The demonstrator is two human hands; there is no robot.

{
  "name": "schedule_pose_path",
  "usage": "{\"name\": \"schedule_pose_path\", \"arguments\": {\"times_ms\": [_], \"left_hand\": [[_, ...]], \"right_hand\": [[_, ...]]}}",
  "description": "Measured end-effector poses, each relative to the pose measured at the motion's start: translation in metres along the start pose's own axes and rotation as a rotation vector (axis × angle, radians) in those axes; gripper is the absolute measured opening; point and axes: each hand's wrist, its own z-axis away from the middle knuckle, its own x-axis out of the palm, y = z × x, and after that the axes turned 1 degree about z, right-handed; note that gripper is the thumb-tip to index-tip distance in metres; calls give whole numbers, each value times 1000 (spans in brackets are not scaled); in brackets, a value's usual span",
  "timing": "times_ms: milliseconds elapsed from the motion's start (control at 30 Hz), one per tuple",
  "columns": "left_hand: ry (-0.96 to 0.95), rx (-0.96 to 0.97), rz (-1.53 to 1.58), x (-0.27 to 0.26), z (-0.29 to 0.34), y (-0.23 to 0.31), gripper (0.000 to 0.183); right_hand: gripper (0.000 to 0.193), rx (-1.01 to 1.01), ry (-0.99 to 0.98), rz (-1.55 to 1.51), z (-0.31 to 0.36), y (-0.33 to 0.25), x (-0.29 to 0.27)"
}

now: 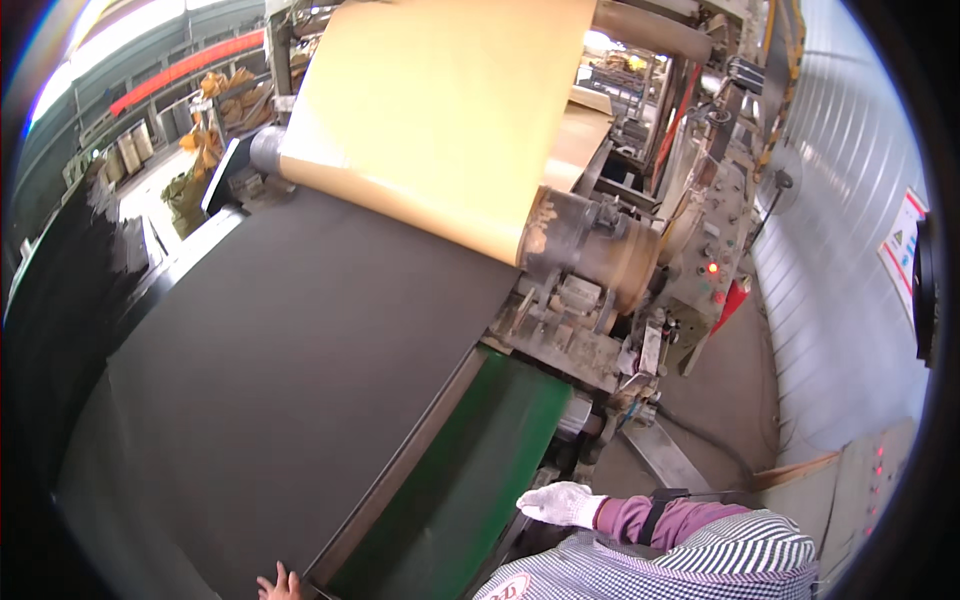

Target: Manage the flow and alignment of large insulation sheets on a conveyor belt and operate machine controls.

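At the lower edge my bare left hand (280,583) shows only its fingers, spread apart at the near edge of a wide dark grey sheet (310,340). Nothing shows in those fingers. My right hand (562,504), in a white knit glove, extends leftward from a purple sleeve beside the right edge of a green belt (455,480). Its fingers look stretched out and close together, with no object visible in them. Beyond the hands, the dark sheet runs up to a roller (590,240), over which a shiny tan sheet (430,110) passes.
A control panel (700,255) with a lit red lamp stands right of the roller. Nearer are metal brackets (560,345) and a hose (710,430). A ribbed pale wall (840,230) bounds the right side. A grey cabinet (870,500) with red lights is at lower right.
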Motion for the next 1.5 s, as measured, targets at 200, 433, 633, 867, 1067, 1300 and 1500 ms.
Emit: {"name": "schedule_pose_path", "arguments": {"times_ms": [200, 433, 633, 867, 1067, 1300, 1500], "left_hand": [[79, 30, 79, -20, -17, 115, 49], [473, 290, 28, -63, 0, 228, 41], [896, 239, 643, -41, 2, 161, 42], [492, -626, 351, 21, 11, -105, 69], [354, -815, 438, 57, 31, -208, 62], [524, -398, 565, 79, 42, -206, 29], [299, -144, 399, 16, 43, -116, 40]], "right_hand": [[33, -70, 19, -118, 3, 5, 0], [20, 36, 77, -545, -7, -16, -11], [22, -378, 310, -57, -66, -82, -34], [33, -710, 344, 95, -165, -210, -10], [50, -305, 48, 336, -230, -242, -7], [44, -200, 199, 226, -260, -160, -57], [33, -109, 375, 318, -282, -112, -104]]}}
